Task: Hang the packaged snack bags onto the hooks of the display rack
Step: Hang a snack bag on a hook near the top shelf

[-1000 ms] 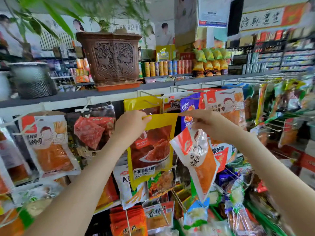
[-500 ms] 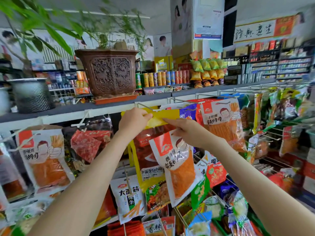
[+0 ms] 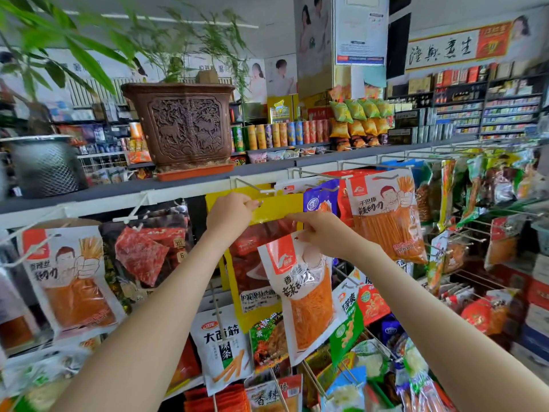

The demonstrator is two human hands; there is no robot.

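Fingers [image 3: 249, 205] of left hand [image 3: 230, 214] pinch yellow bag [image 3: 276, 207] header, just below hook [image 3: 252, 187]; right hand [image 3: 322, 234] steadies other corner, grips white bag [image 3: 306, 295]. Bags prob. light, floppy, slick; hold stiff header nr hole.

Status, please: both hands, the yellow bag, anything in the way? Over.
Left hand grips yellow bag top edge. Right hand touches it, also pinches white bag. Header just below hook tip. Tip free.

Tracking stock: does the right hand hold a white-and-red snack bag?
Yes, the right hand grips the white-and-red snack bag by its top edge.
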